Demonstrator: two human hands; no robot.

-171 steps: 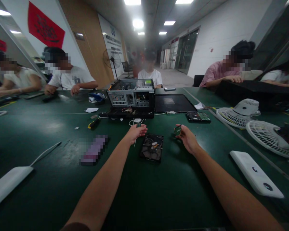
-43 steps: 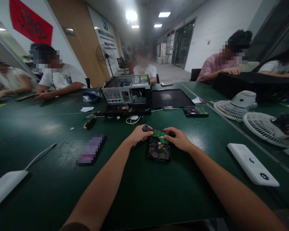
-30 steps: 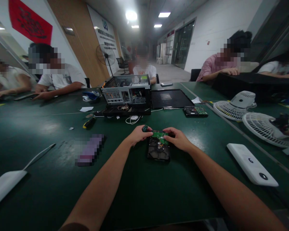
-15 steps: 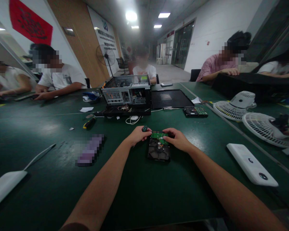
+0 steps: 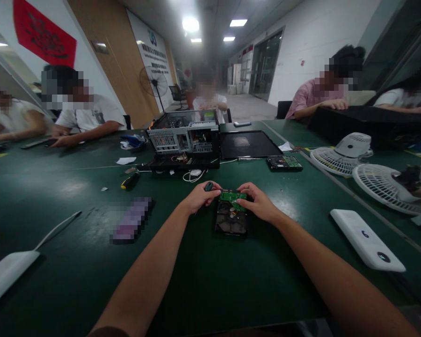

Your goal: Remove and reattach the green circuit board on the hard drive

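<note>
A hard drive [image 5: 230, 220] lies on the green table in front of me, its green circuit board facing up at the far end. My left hand [image 5: 202, 195] is closed around a small dark-green-handled screwdriver [image 5: 208, 186], at the drive's far left corner. The tool's tip cannot be made out. At the far right corner, my right hand [image 5: 256, 201] grips the drive, thumb on the circuit board and fingers at the far edge.
Beyond my hands stands an opened computer case [image 5: 182, 140], with a black panel [image 5: 250, 144] and a second hard drive [image 5: 285, 163] to its right. A yellow-black screwdriver [image 5: 130, 180] and purple phone [image 5: 132, 220] lie left; a white power bank [image 5: 367, 240] and fan parts [image 5: 337, 159] lie right.
The screwdriver handle in my left hand has tilted more upright and shifted slightly left. My right hand and the hard drive stay almost in place.
</note>
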